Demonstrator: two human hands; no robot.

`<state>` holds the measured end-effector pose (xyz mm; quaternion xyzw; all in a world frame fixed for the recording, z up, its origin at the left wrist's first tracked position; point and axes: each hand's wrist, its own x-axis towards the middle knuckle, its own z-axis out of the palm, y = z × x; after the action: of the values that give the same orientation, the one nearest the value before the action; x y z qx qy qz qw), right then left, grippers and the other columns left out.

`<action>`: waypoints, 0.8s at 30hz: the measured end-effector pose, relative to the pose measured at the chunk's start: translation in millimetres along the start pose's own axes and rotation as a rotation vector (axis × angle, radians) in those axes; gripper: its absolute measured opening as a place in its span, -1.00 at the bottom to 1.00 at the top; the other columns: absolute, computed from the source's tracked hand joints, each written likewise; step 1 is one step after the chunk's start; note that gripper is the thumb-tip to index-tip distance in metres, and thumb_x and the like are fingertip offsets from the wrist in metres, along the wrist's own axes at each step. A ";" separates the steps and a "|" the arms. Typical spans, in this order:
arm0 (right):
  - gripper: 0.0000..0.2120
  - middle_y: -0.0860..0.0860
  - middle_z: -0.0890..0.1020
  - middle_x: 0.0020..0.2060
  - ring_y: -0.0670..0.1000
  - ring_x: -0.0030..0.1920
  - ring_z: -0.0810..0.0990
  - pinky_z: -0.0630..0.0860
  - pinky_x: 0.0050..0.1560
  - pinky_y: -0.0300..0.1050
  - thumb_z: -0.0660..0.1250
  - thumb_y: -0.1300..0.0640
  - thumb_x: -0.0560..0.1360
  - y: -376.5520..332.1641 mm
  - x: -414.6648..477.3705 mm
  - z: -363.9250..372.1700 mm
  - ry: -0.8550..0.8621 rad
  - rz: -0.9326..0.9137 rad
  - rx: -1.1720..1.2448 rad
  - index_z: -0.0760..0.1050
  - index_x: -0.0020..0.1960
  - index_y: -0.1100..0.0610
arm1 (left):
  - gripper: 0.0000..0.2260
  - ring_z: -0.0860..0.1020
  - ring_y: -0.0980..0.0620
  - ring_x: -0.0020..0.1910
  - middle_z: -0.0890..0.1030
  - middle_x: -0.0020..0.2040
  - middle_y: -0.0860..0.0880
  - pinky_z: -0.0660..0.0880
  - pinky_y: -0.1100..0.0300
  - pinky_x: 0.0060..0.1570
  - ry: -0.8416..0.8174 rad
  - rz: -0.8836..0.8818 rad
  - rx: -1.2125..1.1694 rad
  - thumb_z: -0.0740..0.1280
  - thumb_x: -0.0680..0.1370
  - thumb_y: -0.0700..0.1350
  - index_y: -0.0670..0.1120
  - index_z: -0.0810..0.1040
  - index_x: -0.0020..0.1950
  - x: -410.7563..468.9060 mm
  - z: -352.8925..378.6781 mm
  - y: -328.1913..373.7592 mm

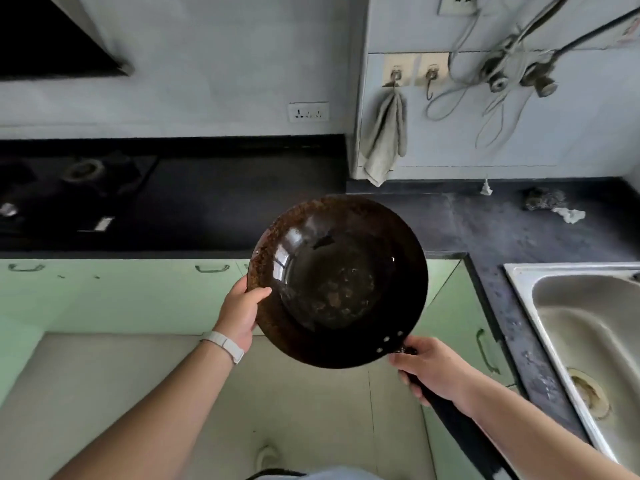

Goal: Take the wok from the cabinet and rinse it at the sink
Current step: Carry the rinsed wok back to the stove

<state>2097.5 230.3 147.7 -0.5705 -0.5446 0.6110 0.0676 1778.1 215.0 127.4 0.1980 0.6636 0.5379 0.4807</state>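
Observation:
A dark, rust-speckled wok [341, 282] hangs in the air in front of the green cabinets [138, 292], tilted so its inside faces me. My left hand [242, 310] grips its left rim, thumb over the edge. My right hand [436, 370] is closed around the wok's black handle at the lower right. The steel sink [519, 282] lies at the right edge of the view, its basin showing a drain; no tap is visible.
A dark countertop [485, 223] runs along the wall and turns toward the sink. A gas stove [79, 181] sits at the left. A grey towel [384, 133] hangs on a wall hook; scraps and a scrubber [547, 202] lie behind the sink.

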 end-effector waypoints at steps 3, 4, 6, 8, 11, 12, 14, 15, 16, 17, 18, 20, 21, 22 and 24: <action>-0.88 0.10 0.55 -0.44 0.10 -0.44 0.43 0.40 -0.51 -0.17 0.36 0.19 0.60 -35.2 22.4 48.6 -0.019 0.010 -0.006 0.59 0.01 0.26 | -0.72 0.64 -0.10 0.13 0.71 0.11 -0.02 0.57 -0.06 0.13 0.032 0.007 0.002 0.29 0.58 -0.23 0.00 0.59 0.25 27.2 -50.1 12.5; -0.87 0.08 0.55 -0.44 0.08 -0.47 0.43 0.39 -0.52 -0.18 0.36 0.20 0.60 -46.9 29.7 64.6 -0.023 0.021 -0.001 0.59 0.02 0.27 | -0.72 0.63 -0.09 0.15 0.70 0.13 -0.01 0.57 -0.08 0.16 0.039 0.007 0.010 0.29 0.59 -0.21 0.01 0.58 0.26 35.8 -67.5 16.6; -0.86 0.06 0.54 -0.44 0.03 -0.51 0.44 0.38 -0.52 -0.18 0.35 0.22 0.60 -69.3 44.3 96.8 -0.041 0.038 0.015 0.57 0.02 0.32 | -0.71 0.60 -0.07 0.18 0.67 0.18 0.01 0.54 -0.11 0.22 0.045 0.013 0.009 0.28 0.61 -0.17 0.03 0.55 0.32 51.7 -102.8 24.6; -0.88 0.06 0.54 -0.42 0.01 -0.50 0.44 0.38 -0.51 -0.18 0.35 0.23 0.60 -90.2 59.0 126.9 -0.061 0.045 0.026 0.57 -0.01 0.29 | -0.72 0.59 -0.06 0.19 0.65 0.19 0.02 0.54 -0.09 0.22 0.064 0.027 -0.001 0.25 0.63 -0.15 0.02 0.54 0.33 65.9 -135.8 33.0; -0.91 0.06 0.54 -0.43 0.00 -0.51 0.43 0.37 -0.52 -0.19 0.35 0.23 0.60 -118.0 77.6 165.6 -0.079 0.047 0.011 0.56 -0.05 0.24 | -0.71 0.59 -0.06 0.17 0.65 0.18 0.01 0.54 -0.09 0.22 0.107 0.025 -0.034 0.22 0.63 -0.16 0.00 0.54 0.33 79.3 -180.2 44.3; -0.92 0.06 0.54 -0.43 0.00 -0.51 0.43 0.37 -0.52 -0.19 0.35 0.23 0.60 -127.4 82.8 176.6 -0.084 0.045 -0.002 0.57 -0.05 0.23 | -0.70 0.59 -0.07 0.18 0.66 0.18 0.00 0.53 -0.11 0.23 0.110 0.026 -0.035 0.22 0.62 -0.15 0.01 0.54 0.33 82.8 -194.6 47.1; -0.91 0.05 0.54 -0.44 0.00 -0.52 0.43 0.37 -0.52 -0.19 0.35 0.22 0.59 -144.9 94.2 195.5 -0.094 0.038 -0.030 0.57 -0.08 0.21 | -0.70 0.60 -0.08 0.19 0.66 0.18 0.00 0.54 -0.14 0.22 0.123 0.029 -0.043 0.21 0.62 -0.14 0.02 0.55 0.32 89.8 -221.1 51.8; -0.91 0.06 0.54 -0.43 0.00 -0.52 0.44 0.37 -0.51 -0.18 0.35 0.23 0.59 -153.3 99.9 203.3 -0.100 0.033 -0.042 0.57 -0.09 0.20 | -0.70 0.60 -0.08 0.19 0.66 0.18 -0.01 0.54 -0.13 0.22 0.130 0.030 -0.048 0.21 0.62 -0.14 0.02 0.55 0.31 93.9 -233.0 54.4; -0.90 0.06 0.55 -0.43 0.00 -0.51 0.44 0.38 -0.51 -0.17 0.35 0.23 0.59 -161.1 105.6 210.4 -0.107 0.029 -0.052 0.57 -0.10 0.20 | -0.70 0.60 -0.08 0.19 0.66 0.18 -0.01 0.54 -0.13 0.21 0.137 0.025 -0.053 0.21 0.61 -0.14 0.02 0.55 0.31 98.3 -244.2 57.1; -0.90 0.07 0.55 -0.42 0.01 -0.50 0.44 0.39 -0.50 -0.17 0.36 0.22 0.58 -169.1 110.9 217.5 -0.115 0.028 -0.064 0.57 -0.10 0.20 | -0.70 0.60 -0.09 0.20 0.66 0.18 -0.01 0.55 -0.14 0.21 0.141 0.023 -0.059 0.21 0.61 -0.15 0.02 0.55 0.31 103.2 -254.3 59.7; -0.90 0.08 0.55 -0.41 0.02 -0.49 0.45 0.39 -0.49 -0.16 0.36 0.22 0.58 -177.2 116.3 224.1 -0.124 0.028 -0.075 0.57 -0.11 0.20 | -0.70 0.60 -0.10 0.20 0.66 0.18 -0.02 0.55 -0.13 0.21 0.145 0.024 -0.063 0.21 0.61 -0.15 0.01 0.55 0.31 109.0 -264.0 62.7; -0.89 0.09 0.55 -0.40 0.02 -0.49 0.44 0.40 -0.50 -0.16 0.36 0.22 0.58 -191.5 127.8 234.3 -0.133 0.023 -0.085 0.57 -0.13 0.20 | -0.70 0.60 -0.10 0.19 0.66 0.18 -0.04 0.56 -0.10 0.17 0.151 0.030 -0.077 0.20 0.61 -0.16 0.00 0.55 0.31 121.0 -278.4 70.7; -0.88 0.09 0.55 -0.40 0.01 -0.50 0.44 0.40 -0.50 -0.16 0.36 0.22 0.58 -198.2 133.9 238.1 -0.137 0.022 -0.086 0.57 -0.13 0.20 | -0.70 0.61 -0.09 0.18 0.66 0.17 -0.04 0.57 -0.07 0.14 0.153 0.039 -0.087 0.20 0.62 -0.18 0.00 0.55 0.31 126.9 -283.8 75.2; -0.88 0.09 0.55 -0.40 0.01 -0.50 0.44 0.40 -0.50 -0.16 0.36 0.22 0.58 -204.7 140.5 241.1 -0.143 0.023 -0.083 0.56 -0.13 0.20 | -0.70 0.61 -0.08 0.16 0.67 0.17 -0.04 0.58 -0.05 0.11 0.151 0.048 -0.090 0.19 0.62 -0.18 0.00 0.56 0.31 132.1 -288.3 79.7; -0.89 0.09 0.55 -0.40 0.01 -0.49 0.44 0.40 -0.49 -0.15 0.36 0.21 0.58 -218.1 153.9 245.8 -0.155 0.036 -0.088 0.57 -0.11 0.21 | -0.69 0.62 -0.07 0.15 0.67 0.16 -0.03 0.57 -0.06 0.11 0.153 0.058 -0.089 0.19 0.62 -0.19 0.01 0.56 0.30 144.7 -296.1 85.6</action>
<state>1738.3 280.8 153.7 -0.5339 -0.5642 0.6297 -0.0109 1437.8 202.2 131.3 0.1541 0.6678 0.5942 0.4210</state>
